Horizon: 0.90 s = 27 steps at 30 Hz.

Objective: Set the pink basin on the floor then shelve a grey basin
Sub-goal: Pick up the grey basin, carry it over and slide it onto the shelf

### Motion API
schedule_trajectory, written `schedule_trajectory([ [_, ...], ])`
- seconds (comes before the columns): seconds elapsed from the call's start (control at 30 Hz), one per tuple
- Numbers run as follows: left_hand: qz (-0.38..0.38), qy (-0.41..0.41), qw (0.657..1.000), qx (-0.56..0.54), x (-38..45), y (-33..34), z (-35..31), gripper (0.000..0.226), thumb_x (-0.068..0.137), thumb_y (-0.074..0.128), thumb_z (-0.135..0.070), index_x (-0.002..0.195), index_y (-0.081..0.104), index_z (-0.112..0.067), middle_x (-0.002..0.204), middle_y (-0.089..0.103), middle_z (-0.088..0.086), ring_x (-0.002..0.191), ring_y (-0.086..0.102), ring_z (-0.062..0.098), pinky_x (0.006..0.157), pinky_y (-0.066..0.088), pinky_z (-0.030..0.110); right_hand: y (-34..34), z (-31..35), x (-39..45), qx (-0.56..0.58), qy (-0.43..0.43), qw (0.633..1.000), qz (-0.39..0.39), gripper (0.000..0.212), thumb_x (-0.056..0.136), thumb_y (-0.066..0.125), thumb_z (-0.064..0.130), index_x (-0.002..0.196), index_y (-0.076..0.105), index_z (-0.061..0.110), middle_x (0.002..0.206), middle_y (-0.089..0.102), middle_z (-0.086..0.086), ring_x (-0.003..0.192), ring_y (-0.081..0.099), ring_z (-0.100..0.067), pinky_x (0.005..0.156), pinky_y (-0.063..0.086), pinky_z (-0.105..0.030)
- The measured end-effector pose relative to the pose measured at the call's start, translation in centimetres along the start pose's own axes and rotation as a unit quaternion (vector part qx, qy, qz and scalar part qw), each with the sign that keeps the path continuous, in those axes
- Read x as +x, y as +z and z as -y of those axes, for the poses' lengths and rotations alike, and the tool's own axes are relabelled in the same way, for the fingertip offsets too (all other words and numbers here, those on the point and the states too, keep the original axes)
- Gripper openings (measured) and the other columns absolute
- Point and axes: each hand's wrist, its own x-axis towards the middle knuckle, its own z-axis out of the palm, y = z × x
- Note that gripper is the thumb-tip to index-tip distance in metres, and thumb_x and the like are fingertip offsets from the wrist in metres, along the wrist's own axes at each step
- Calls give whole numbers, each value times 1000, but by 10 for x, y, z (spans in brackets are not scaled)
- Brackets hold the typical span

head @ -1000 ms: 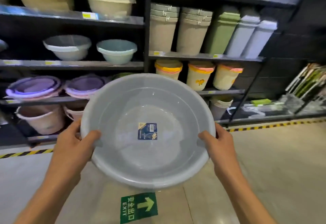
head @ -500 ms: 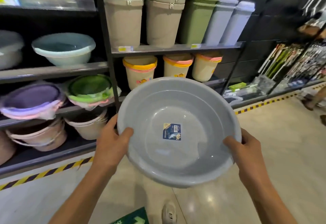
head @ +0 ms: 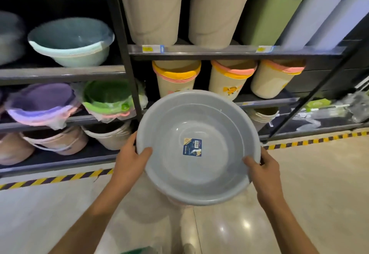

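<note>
I hold a round grey basin (head: 209, 173) in front of me with both hands, its open side facing me and a blue label on its bottom. My left hand (head: 130, 158) grips its left rim, thumb inside. My right hand (head: 263, 170) grips its lower right rim. A sliver of pink shows under the grey basin's lower edge; I cannot tell what it is. The basin hangs above the floor, in front of the black shelf upright (head: 127, 73).
Black shelves hold teal (head: 69, 41), purple (head: 40, 103), green (head: 107, 101) and pinkish basins (head: 56, 141) at left, beige bins (head: 151, 7) and yellow-rimmed buckets (head: 175, 77) at right. Yellow-black tape (head: 56, 178) marks the floor along the shelf base. My shoe tip (head: 188, 248) shows below.
I have stepped closer to the shelves and turned right; the shelves appear larger. The grey basin stays in both hands and sits lower and further right in view.
</note>
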Motion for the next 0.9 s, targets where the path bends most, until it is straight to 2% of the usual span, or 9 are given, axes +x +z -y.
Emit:
schedule_trajectory([
  [0.13,-1,-43,999,-9,50,13,38,57,80,69,-23,137,61,-27,114,75,-6,104,72,24,86,60,49,34,-19,47,-18,14,1000,19,44,85,64,1,119,72,28,102,77,-4,92,73,-36,72,64,-56],
  [0.23,1,-65,998,1,87,26,70,54,79,68,-26,133,64,-30,111,75,-10,103,71,22,75,58,38,62,-44,78,-36,24,999,19,45,87,67,3,121,69,33,102,77,-1,87,75,-32,71,65,-55],
  [0.3,-4,-69,998,13,111,36,96,52,76,66,-34,127,66,-27,106,74,-12,101,70,20,72,52,35,80,-64,102,-51,25,998,26,46,88,65,2,126,68,28,105,76,-3,89,74,-30,77,63,-58],
  [0.37,5,-80,997,21,133,49,128,54,73,67,-39,126,66,-24,104,73,-11,98,69,21,72,54,37,97,-91,122,-66,36,997,30,49,90,62,0,132,66,24,111,76,-4,95,73,-30,81,62,-57],
  [0.43,9,-96,995,21,151,64,162,59,74,69,-37,131,65,-19,109,74,-3,99,70,25,79,58,45,110,-123,138,-69,46,996,37,50,91,62,2,135,65,25,114,76,-2,98,73,-29,82,62,-57],
  [0.57,17,-133,991,18,180,96,236,50,84,75,-19,132,62,-16,117,72,8,107,69,34,87,59,56,130,-195,173,-79,60,994,48,49,93,62,1,136,64,24,117,75,-3,99,72,-29,81,61,-58],
  [0.67,28,-166,985,29,199,119,292,56,75,77,-27,128,60,-22,113,73,0,103,70,30,86,60,53,140,-254,201,-85,71,992,57,49,92,58,-4,132,66,24,115,75,-3,100,71,-31,81,60,-59],
  [0.8,22,-182,982,42,227,154,374,53,82,84,-15,128,57,-23,109,73,-7,101,72,26,73,62,38,159,-339,240,-101,55,989,92,49,95,57,-3,134,65,26,114,76,-1,97,72,-30,80,61,-58],
  [0.9,11,-158,984,80,242,181,429,65,72,78,-34,131,55,-18,110,73,-3,98,71,27,81,61,44,173,-406,265,-103,44,987,114,48,98,58,1,138,62,28,116,75,2,98,73,-27,80,62,-54],
])
